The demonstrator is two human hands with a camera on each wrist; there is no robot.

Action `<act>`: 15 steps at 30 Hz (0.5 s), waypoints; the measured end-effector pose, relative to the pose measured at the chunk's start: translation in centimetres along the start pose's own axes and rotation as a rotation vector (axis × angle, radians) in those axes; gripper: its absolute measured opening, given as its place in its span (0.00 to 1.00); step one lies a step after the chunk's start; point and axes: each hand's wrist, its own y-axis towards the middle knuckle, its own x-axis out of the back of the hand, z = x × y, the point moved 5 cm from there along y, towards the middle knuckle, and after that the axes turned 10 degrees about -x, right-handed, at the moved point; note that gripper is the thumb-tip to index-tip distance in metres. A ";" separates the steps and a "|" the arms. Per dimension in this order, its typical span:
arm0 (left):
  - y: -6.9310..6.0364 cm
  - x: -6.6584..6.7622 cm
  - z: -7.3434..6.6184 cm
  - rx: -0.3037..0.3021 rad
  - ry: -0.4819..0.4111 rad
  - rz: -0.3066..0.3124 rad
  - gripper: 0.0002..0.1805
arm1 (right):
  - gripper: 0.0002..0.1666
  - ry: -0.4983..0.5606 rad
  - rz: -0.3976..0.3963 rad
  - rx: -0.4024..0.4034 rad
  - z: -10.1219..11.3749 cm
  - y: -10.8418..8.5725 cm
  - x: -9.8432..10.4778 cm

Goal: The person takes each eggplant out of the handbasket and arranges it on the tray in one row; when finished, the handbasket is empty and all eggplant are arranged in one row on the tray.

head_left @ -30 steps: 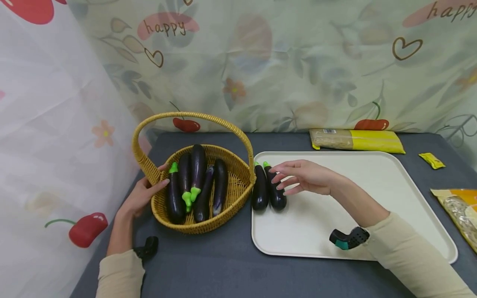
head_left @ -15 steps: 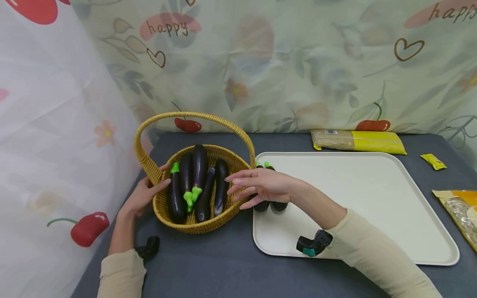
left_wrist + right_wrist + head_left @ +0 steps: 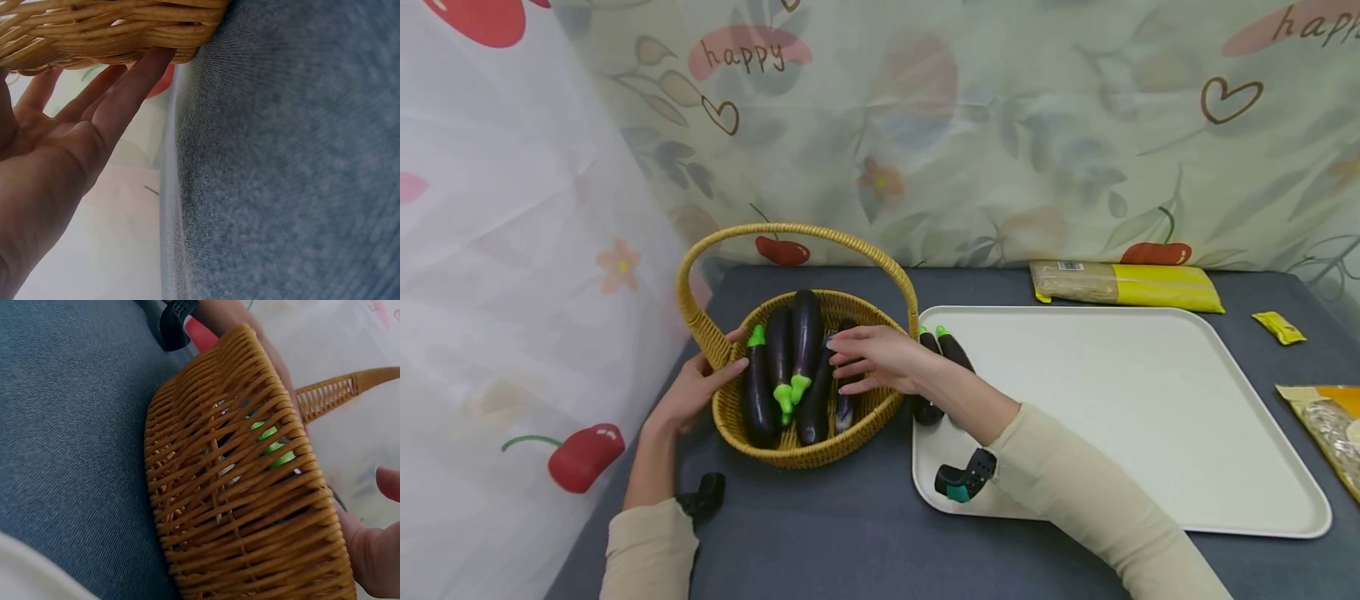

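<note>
A wicker basket (image 3: 805, 454) with a tall arched handle (image 3: 805, 229) stands left of centre in the head view. Several dark purple eggplants (image 3: 761, 400) with green caps lie in it. My left hand (image 3: 694, 392) grips the basket's left side, thumb over the rim; in the left wrist view its fingers (image 3: 119, 103) rest against the woven outside. Above the basket's right part hovers my right hand (image 3: 876, 358), fingers loosely spread and holding nothing, partly covering the rightmost eggplant (image 3: 845, 412). Two more eggplants (image 3: 955, 348) lie on the tray's left end, partly behind my right forearm.
A large white tray (image 3: 1120, 417) lies right of the basket on the grey-blue cloth (image 3: 820, 533). Behind it is a yellow-ended packet (image 3: 1127, 285). A small yellow sachet (image 3: 1279, 327) and another packet (image 3: 1330, 429) lie at the right. A printed curtain (image 3: 925, 133) hangs behind.
My right hand has moved left from above the two eggplants on the tray to above the basket. My left hand stays on the basket's side.
</note>
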 end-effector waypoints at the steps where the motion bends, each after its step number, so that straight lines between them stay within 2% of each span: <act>1: 0.0 0.0 0.0 -0.003 0.000 0.001 0.35 | 0.27 0.003 -0.011 0.003 0.0 0.3 -0.1; 10: 0.1 0.0 0.0 -0.003 0.009 0.000 0.35 | 0.33 -0.005 -0.084 0.007 0.6 2.4 -1.1; 15: 0.1 0.1 0.1 -0.002 0.041 0.001 0.35 | 0.36 0.023 -0.131 0.004 0.6 3.4 -1.4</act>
